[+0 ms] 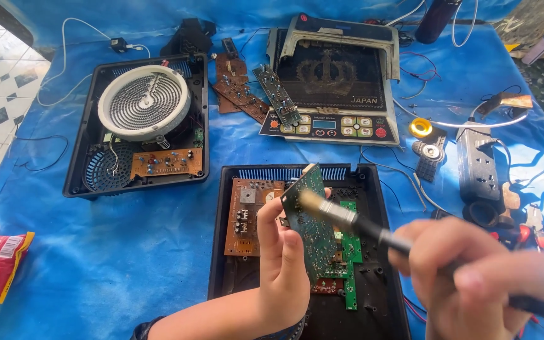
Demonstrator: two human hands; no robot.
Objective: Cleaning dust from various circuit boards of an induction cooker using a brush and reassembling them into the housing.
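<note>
**Two hands, one board, one brush**

Both hands work low over an open black casing (pixel 373 315). The left hand (pixel 283 261) is closed around a green circuit board (pixel 313 220), thumb and fingers clamped on its lower edge, holding it upright and tilted on end. The right hand (pixel 480 271), blurred, is wrapped tight round the dark handle of a small brush (pixel 347 217), whose pale bristles touch the board's upper face, just above the left thumb.

Directly beneath the held board, inside the casing, lie a brown circuit board (pixel 247 217) to the left hand's far side and a green strip of board (pixel 349 252) under the brush. Beyond the right hand sit a grey power strip (pixel 476 164) and a roll of yellow tape (pixel 420 128). Further out past the left hand rests a second open casing (pixel 89 132) with a white coiled heating element (pixel 144 101). Straight ahead, farthest off, lies a detached cooker top panel (pixel 335 82) with loose brown boards (pixel 237 91) beside it, all on a blue sheet (pixel 127 252).
</note>
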